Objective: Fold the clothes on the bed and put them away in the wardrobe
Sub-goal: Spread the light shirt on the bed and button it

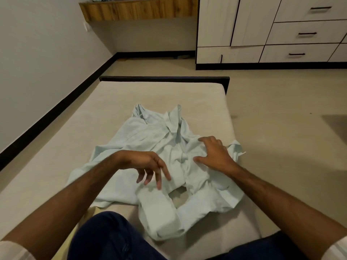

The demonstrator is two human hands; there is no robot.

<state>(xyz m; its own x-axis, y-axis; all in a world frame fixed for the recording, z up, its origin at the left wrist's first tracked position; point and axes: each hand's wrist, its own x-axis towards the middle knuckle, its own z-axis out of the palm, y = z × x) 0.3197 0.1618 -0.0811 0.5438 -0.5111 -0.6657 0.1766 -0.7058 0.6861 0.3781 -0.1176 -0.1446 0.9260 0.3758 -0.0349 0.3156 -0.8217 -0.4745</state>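
Observation:
A pale blue-green shirt (148, 143) lies crumpled on the beige bed (120, 102), collar toward the far end and both sleeves bunched near my knees. My left hand (148, 166) hovers just above the shirt's middle, fingers loosely hanging down and holding nothing. My right hand (216, 154) lies flat on the shirt's right side, fingers spread and pressing the cloth. The wardrobe (272, 29), white with dark handles and closed doors and drawers, stands at the back right.
A wooden wall shelf (139, 10) hangs at the back with some cloth on top. A wall with a dark skirting runs along the bed's left side. Open floor (281, 109) lies between the bed and the wardrobe. My dark blue trouser knees (112, 239) rest on the bed's near end.

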